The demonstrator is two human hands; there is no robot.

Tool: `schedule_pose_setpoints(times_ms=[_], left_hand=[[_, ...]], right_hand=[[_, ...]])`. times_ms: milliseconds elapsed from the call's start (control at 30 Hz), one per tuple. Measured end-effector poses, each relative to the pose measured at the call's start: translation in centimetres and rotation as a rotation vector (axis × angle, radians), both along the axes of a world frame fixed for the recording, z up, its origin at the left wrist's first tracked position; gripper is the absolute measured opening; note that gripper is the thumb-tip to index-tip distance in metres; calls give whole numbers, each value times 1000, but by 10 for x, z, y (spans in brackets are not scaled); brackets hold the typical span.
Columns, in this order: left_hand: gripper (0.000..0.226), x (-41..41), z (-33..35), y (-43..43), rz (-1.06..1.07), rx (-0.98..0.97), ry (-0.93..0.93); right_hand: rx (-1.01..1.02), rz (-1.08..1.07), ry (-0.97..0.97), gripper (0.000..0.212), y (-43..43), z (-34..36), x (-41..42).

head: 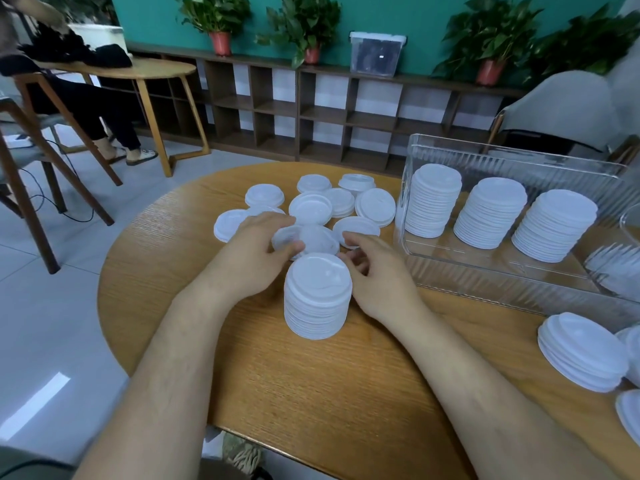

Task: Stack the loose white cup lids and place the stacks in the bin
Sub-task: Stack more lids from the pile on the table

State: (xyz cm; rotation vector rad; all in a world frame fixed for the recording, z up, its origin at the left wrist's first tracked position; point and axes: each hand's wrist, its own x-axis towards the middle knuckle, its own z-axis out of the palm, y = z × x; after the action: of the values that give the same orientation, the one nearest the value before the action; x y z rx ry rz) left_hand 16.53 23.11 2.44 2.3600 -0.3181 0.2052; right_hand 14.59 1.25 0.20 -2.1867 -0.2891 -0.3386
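The left hand (256,251) pinches one blurred lid (304,241) by its rim just beyond the stack (318,299), probably to set it on top. Loose lids (311,207) lie on the table (311,393) past its fingers. The stack stands between both hands, within easy reach. The right hand (377,275) is half-curled beside it; I cannot tell whether it holds anything. Right of that hand, the bin (485,268) holds three finished stacks.

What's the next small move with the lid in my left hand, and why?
Probably lower that lid onto the stack right in front of it. The left hand pinches it just behind the stack's top, the right hand is beside the stack, and more loose lids lie on the table beyond.
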Motion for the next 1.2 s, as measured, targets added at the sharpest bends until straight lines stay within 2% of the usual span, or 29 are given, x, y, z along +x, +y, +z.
schedule_pose_setpoints(times_ms=[100, 167, 267, 533, 700, 833, 967, 1067, 1200], left_hand=[[54, 3, -2, 1, -24, 85, 42], [42, 3, -2, -2, -70, 66, 36], [26, -1, -1, -9, -116, -26, 41], [41, 0, 3, -10, 21, -164, 26], [37, -12, 17, -8, 34, -336, -2], [39, -27, 27, -10, -21, -478, 24], [45, -39, 32, -15, -118, -611, 18], [38, -41, 33, -13, -174, -596, 25], [42, -43, 33, -7, -217, -564, 45]], right_hand=[[12, 6, 26, 31, 1, 0, 2], [34, 28, 66, 25, 0, -1, 4], [77, 64, 111, 24, -2, -1, 5], [304, 110, 85, 27, -3, 10, -5], [441, 125, 2, 32, -4, 18, -11], [518, 95, 13, 39, -5, 27, -19], [508, 131, 29, 46, -7, 35, -27], [437, 134, 11, 47, -7, 37, -30], [472, 198, 33, 47, -7, 40, -31]])
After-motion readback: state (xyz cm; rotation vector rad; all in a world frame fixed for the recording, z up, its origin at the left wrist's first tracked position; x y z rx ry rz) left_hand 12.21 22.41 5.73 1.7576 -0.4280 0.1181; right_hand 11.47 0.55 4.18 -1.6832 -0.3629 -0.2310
